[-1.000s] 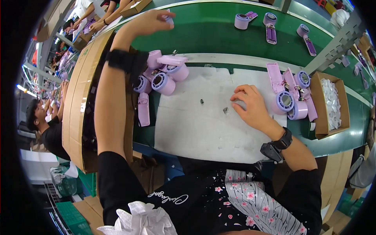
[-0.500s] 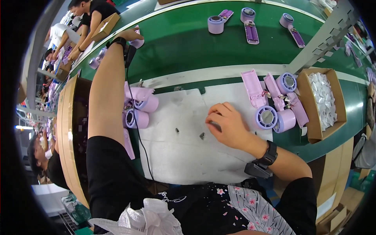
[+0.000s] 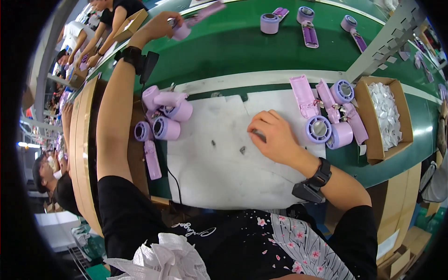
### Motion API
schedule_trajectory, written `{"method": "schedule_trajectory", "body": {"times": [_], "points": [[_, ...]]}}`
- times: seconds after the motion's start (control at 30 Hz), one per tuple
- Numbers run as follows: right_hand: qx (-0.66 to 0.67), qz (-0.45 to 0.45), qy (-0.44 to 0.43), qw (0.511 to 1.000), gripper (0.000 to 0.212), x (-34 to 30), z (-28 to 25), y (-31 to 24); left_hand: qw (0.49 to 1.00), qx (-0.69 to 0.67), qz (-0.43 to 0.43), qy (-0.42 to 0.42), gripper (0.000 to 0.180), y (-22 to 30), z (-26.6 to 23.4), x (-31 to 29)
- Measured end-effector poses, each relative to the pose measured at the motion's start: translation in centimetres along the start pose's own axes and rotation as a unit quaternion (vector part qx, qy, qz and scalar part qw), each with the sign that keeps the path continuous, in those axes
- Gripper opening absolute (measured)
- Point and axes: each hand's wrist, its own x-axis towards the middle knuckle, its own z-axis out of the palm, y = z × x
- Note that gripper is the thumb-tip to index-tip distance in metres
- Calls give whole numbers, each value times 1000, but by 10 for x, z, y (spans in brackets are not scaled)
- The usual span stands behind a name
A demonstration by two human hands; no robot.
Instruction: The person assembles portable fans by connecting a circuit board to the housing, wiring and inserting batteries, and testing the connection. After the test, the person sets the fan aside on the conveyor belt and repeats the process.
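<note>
My left hand (image 3: 163, 26) reaches far over the green belt, closed on a pink-purple handheld fan (image 3: 182, 31). The fan's handle points up and to the right, slightly blurred. Over the white mat (image 3: 210, 177), my right hand (image 3: 275, 137) is held with curled fingers and thumb together. A greyish patch shows between them, too unclear to name. Two small dark bits (image 3: 242, 150) lie on the mat left of this hand. To its right, several opened fan parts (image 3: 318, 129) lie grouped, with wires showing between the handle shells (image 3: 304, 95).
More fans (image 3: 166, 128) are bunched at the mat's left edge. Several fans with exposed purple cells (image 3: 310, 35) lie on the belt (image 3: 224, 51). A cardboard box (image 3: 406, 112) of white pieces stands right, beneath a metal post (image 3: 382, 44). A co-worker (image 3: 119, 18) sits far left.
My left hand has moved to the right and farther away, carrying the fan across the belt. My right hand has barely shifted.
</note>
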Motion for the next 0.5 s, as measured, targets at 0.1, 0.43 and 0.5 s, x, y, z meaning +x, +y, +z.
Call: {"method": "schedule_trajectory", "body": {"times": [0.1, 0.43, 0.5], "points": [[38, 20, 7, 999, 9, -2, 0, -11, 988, -84, 124, 26, 19, 91, -5, -64], [412, 238, -79, 876, 49, -58, 24, -62, 964, -162, 207, -34, 9, 196, 170, -209], [327, 190, -61, 924, 56, -65, 28, -67, 964, -149, 198, 93, 9, 196, 185, -211]]}}
